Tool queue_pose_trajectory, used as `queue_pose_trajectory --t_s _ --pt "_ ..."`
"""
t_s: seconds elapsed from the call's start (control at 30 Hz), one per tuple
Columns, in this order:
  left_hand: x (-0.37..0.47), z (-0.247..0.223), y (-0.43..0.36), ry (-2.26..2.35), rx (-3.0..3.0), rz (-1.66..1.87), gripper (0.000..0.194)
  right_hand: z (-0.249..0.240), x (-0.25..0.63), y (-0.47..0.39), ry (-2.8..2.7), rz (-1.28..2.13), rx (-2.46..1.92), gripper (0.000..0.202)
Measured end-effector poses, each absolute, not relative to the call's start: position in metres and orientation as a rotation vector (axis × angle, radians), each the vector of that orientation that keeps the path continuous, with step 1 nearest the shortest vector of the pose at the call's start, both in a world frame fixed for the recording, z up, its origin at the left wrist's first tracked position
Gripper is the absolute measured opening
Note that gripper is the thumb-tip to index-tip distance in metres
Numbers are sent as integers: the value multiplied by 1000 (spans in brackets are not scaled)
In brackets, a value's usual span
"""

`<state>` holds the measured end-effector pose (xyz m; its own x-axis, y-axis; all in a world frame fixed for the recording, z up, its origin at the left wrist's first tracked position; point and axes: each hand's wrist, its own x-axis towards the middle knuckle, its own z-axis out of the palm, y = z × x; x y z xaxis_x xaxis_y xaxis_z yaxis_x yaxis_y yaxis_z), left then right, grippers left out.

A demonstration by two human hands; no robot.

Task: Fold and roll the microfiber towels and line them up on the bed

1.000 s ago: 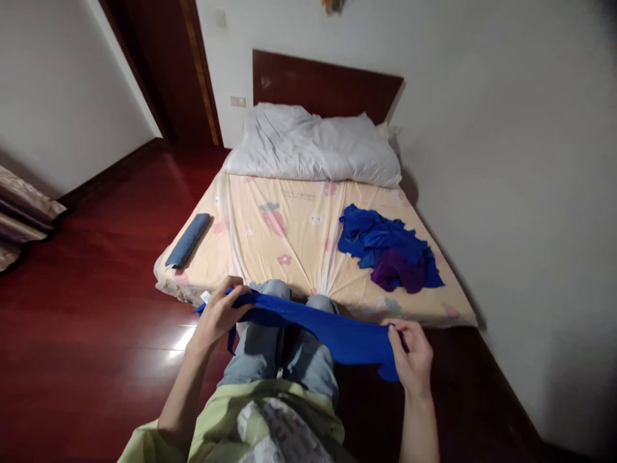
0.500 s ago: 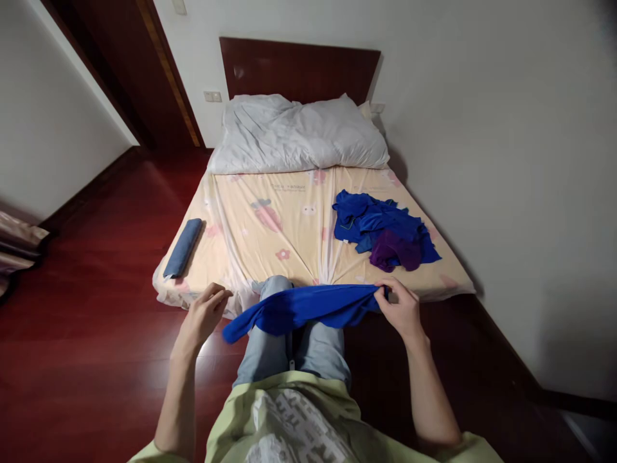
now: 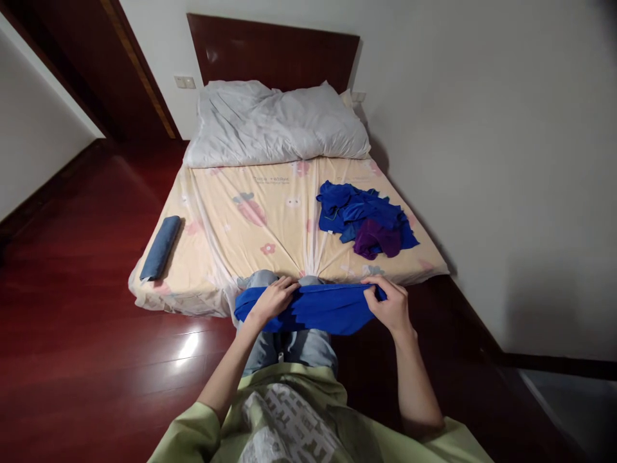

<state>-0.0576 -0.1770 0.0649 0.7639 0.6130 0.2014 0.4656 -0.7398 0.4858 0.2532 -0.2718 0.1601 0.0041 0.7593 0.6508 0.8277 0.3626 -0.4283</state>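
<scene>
A blue cloth (image 3: 332, 312) stretches sideways in front of my knees, its lower edge hanging loose. My right hand (image 3: 390, 302) pinches its upper right corner between thumb and fingers. Over the left part of the upper edge lies my left hand (image 3: 276, 299), its fingers curled on the fabric and the thumb hidden. Beyond, on the right side of the bed, a crumpled heap of blue cloths (image 3: 361, 209) has a purple cloth (image 3: 376, 239) at its front. A rolled blue-grey cloth (image 3: 161, 249) rests at the bed's left edge.
The bed (image 3: 222, 251) has a pale yellow patterned sheet, with a white quilt (image 3: 279, 125) bunched by the dark headboard (image 3: 274, 51). A white wall (image 3: 482, 161) stands to the right. Dark red wooden floor (image 3: 87, 308) runs along the left.
My left hand has moved right, from beside the cloth onto its upper edge. The cloth's drooping left end is now raised and more level. The view has shifted slightly to the right.
</scene>
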Motion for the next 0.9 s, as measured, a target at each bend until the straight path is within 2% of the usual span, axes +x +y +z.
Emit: queue_pose_trajectory --t_s 0.13,0.33,0.43,0.57,0.7,0.9 --pt "-90 59 -177 1063 2476 628 48 154 265 -279 -1774 -97 -1409 25" --pt "-176 32 -158 1369 2331 635 37 146 272 -287 -1851 98 -1324 31" --pt "-210 14 -151 1421 2327 578 32 145 278 -288 -1882 94 -1345 32" --pt "-243 3 -146 1593 2220 705 27 150 291 -288 -1882 40 -1383 26" --pt "-272 24 -138 1786 2158 872 31 154 301 -282 -1906 -20 -1414 18" --pt "-321 102 -127 2008 2201 1231 29 146 313 -262 -1892 -93 -1530 16"
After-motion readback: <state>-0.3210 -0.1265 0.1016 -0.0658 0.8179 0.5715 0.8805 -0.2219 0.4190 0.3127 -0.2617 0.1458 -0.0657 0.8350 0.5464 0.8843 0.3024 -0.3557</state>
